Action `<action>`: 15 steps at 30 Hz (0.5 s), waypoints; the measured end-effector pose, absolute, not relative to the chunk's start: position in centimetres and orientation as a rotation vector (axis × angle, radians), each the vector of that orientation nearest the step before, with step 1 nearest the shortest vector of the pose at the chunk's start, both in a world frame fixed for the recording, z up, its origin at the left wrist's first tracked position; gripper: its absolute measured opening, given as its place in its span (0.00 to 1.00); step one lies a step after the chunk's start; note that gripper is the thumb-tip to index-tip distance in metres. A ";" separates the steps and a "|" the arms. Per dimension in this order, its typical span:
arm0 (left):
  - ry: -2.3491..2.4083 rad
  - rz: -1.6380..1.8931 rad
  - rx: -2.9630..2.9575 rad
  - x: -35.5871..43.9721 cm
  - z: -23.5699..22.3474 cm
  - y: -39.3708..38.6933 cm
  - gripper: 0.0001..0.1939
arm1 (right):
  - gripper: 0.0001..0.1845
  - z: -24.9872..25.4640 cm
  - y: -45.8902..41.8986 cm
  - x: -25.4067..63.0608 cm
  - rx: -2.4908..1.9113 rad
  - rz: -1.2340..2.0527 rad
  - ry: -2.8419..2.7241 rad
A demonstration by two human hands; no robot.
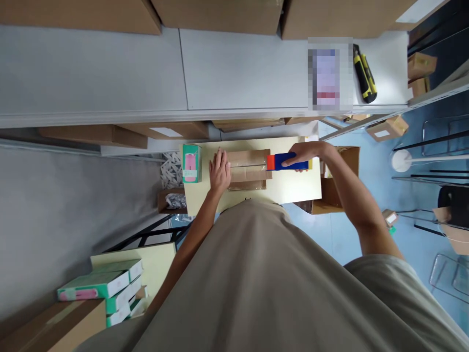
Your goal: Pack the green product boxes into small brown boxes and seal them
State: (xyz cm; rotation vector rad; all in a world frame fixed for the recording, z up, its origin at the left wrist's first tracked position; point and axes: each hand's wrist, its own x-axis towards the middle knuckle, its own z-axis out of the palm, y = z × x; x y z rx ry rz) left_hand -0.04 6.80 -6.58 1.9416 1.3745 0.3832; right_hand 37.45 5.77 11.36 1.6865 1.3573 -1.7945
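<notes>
A brown cardboard box [247, 173] lies on the pale yellow table [293, 188] in front of me, its top flaps meeting along a middle seam. My left hand [220, 172] rests flat on the box's left end, fingers stretched out. In my right hand [302, 154] is a blue tape dispenser [287, 161] with an orange front end. That front end touches or nearly touches the box's right edge at the seam. Left of my left hand stands a green carton [191, 164] with a pink picture on it.
Above the table runs a grey shelf [234, 73] bearing large cartons, a yellow-black box cutter [364, 76] and a blurred-out phone-like item [326, 76]. An open cardboard box [339, 195] sits beyond the table's right edge. Stacked green cartons [106, 283] lie at lower left.
</notes>
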 end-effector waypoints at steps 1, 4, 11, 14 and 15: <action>1.379 0.381 1.941 0.0 -6.5 6.8 0.38 | 0.39 11.7 5.1 39.5 1.658 -1.789 1.316; 1.391 0.365 1.954 0.2 -6.4 6.9 0.38 | 0.37 11.4 3.6 43.7 1.678 -1.721 1.273; 1.422 0.302 2.016 0.3 -6.4 6.9 0.38 | 0.34 6.3 3.6 41.9 1.800 -1.529 1.286; 1.433 0.288 2.041 0.2 -6.7 6.9 0.38 | 0.34 4.5 3.8 39.0 1.828 -1.407 1.293; 1.439 0.281 2.050 0.3 -6.8 6.9 0.38 | 0.33 4.1 3.7 37.9 1.849 -1.345 1.318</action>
